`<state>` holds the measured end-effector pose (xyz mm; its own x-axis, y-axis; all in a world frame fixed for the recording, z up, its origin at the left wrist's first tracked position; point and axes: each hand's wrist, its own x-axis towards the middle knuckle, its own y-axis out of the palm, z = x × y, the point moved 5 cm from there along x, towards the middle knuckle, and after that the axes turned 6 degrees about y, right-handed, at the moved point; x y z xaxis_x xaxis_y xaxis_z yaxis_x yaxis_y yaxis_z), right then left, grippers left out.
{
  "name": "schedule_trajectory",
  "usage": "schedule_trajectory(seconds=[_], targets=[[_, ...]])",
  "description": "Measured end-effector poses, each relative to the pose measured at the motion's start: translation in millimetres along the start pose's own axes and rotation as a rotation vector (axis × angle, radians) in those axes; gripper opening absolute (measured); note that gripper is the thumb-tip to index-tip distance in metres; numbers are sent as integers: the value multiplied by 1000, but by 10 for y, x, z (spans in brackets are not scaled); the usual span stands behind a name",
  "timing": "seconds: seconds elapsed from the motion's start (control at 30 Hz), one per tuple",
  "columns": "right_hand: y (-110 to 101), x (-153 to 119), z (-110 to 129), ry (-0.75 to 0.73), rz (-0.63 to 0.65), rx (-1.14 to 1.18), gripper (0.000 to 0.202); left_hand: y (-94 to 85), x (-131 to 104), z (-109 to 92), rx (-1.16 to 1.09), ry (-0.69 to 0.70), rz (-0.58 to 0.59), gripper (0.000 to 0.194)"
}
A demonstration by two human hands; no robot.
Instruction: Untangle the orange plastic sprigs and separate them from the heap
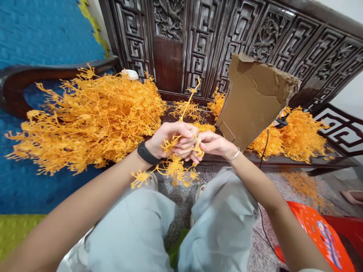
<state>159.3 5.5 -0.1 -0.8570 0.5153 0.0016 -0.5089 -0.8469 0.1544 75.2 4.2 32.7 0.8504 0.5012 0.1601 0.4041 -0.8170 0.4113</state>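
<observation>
My left hand [176, 139], with a black band at the wrist, is closed around a branching orange plastic sprig [176, 168]. One stem of it rises above my fingers, and flower-like ends hang below my palm. Touching it from the right, my right hand [214, 144], with a silver bracelet, pinches a small orange part at my left fingertips. A large heap of similar orange sprigs [104, 117] lies to the left on the dark wooden bench. Smaller orange pieces [188, 110] lie on the bench behind my hands.
A brown cardboard piece [252, 98] stands tilted on the bench, with more orange heaps [302, 134] to its right. A white round object [130, 74] is behind the left heap. A red stool [317, 234] and a black cable [263, 226] are at the lower right.
</observation>
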Motion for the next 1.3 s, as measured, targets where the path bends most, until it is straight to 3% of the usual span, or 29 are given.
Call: schedule_trajectory(seconds=[0.3,0.5,0.67,0.8,0.9,1.03,1.13,1.2,1.3], targets=[[139,42,-94,23,284,166,28,176,-45,42,-157,-3,193,33],[368,73,-26,-25,399,212,29,315,-119,35,-185,-79,332,38],[406,62,-48,76,293,144,38,451,-190,22,-143,-153,373,41],[339,58,-77,117,125,55,45,550,-227,-74,-170,-35,390,39],[300,115,34,16,-59,75,43,499,-202,-235,-247,162,294,42],[217,187,302,-231,-340,113,29,254,-132,-439,-357,422,-3,35],[75,228,361,-256,-562,107,20,116,-93,-504,-354,517,-203,31],[-1,265,349,-248,-615,93,17,75,-86,-523,-349,562,-288,33],[-45,328,324,-249,-588,53,17,43,-100,-527,-311,593,-373,37]])
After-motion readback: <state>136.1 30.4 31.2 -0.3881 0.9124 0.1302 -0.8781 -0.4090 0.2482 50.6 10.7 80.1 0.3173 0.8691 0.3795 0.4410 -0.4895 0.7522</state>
